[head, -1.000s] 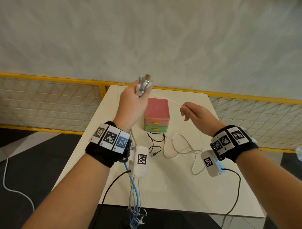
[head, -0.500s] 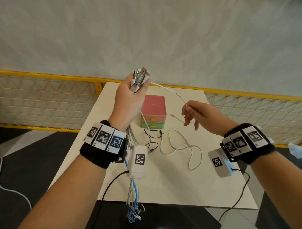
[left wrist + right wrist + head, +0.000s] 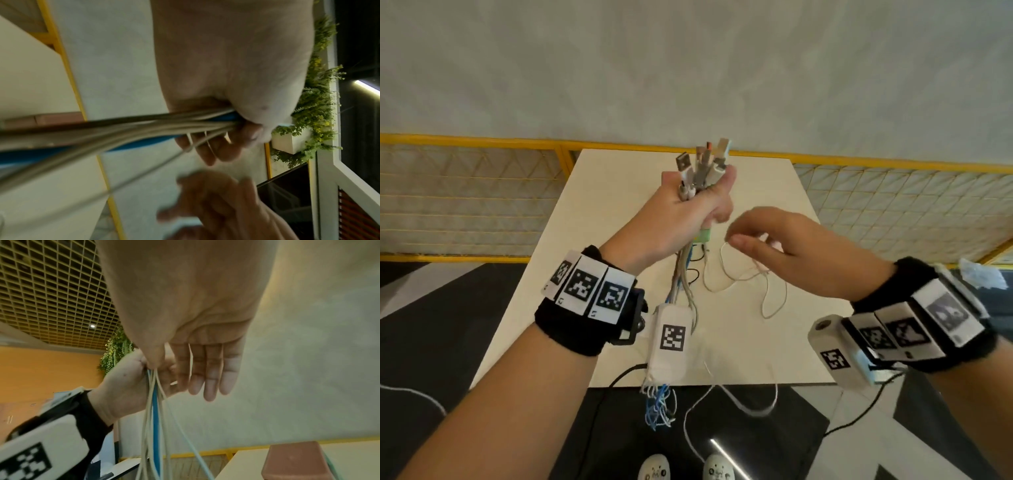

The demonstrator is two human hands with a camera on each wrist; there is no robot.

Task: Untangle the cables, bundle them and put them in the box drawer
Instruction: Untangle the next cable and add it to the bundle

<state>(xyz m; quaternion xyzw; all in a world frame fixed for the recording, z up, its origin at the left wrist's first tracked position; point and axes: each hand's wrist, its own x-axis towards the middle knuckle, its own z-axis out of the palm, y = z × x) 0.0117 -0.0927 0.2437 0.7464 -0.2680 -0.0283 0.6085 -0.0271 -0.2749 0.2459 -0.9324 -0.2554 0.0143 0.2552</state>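
My left hand [image 3: 698,205] is raised over the table and grips a bundle of cables [image 3: 685,274]; several USB plugs [image 3: 703,164] stick up out of the fist. White and blue strands [image 3: 153,418] hang from it past the table's front edge. My right hand [image 3: 774,240] hovers just right of and below the fist with its fingers [image 3: 207,369] nearly straight, holding nothing I can make out. A loose white cable [image 3: 743,277] and a black cable [image 3: 693,274] lie on the table. The box drawer [image 3: 292,459], pink on top and green [image 3: 704,235] below, is mostly hidden behind my hands.
The cream table [image 3: 602,257] stands against a yellow railing [image 3: 482,140] and a pale wall. A white cable loop [image 3: 753,407] droops off the front edge over the dark floor, near my shoes [image 3: 717,471].
My left hand carried the bundle right and nearer. The right hand let go of the stretched white cable and came in beside the left fist.
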